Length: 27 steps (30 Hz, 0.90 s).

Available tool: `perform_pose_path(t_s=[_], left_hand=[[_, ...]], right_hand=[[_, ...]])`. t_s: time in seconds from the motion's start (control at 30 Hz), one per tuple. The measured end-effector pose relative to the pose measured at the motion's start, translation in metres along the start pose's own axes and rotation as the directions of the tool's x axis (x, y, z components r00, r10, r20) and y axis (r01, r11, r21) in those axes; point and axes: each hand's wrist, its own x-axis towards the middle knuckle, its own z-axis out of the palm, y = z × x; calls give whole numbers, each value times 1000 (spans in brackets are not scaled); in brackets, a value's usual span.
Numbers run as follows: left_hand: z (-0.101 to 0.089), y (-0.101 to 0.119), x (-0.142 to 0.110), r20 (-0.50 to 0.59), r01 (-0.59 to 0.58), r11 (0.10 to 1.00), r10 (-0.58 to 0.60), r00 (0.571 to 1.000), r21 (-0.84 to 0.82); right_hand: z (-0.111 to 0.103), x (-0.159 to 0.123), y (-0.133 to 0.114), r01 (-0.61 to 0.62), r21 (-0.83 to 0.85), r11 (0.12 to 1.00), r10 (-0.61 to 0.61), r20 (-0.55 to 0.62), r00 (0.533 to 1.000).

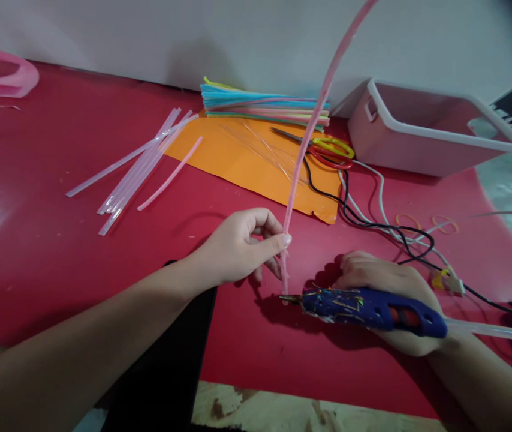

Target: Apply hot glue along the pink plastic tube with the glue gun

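Note:
My left hand [249, 246] pinches a long pink pipe cleaner [312, 123] near its lower end, between thumb and fingers. The pipe cleaner rises from there and curves off past the top edge. My right hand [386, 282] is wrapped round a dark blue hot glue gun [364, 307], its body smeared with bits of dried glue. A clear glue stick [494, 331] sticks out of its back. The metal nozzle [291, 298] points left and is at the lower tip of the pipe cleaner; whether they touch I cannot tell.
Glue sticks [141, 162] and a short pink pipe cleaner [170, 174] lie at left. Behind are an orange sheet [238, 162], scissors [328, 150], a pipe cleaner bundle [260, 105] and a plastic bin [400, 144]. Cables [373, 225] run at right; a black object [166, 360] lies under my left arm.

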Motion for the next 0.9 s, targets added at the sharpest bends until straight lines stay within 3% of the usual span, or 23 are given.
perform_pose_path(t_s=[0.9], left_hand=[[0,2,-1,11,42,999,-42,999,-10]], right_hand=[[-2,0,1,-25,38,999,25,-2,1000]])
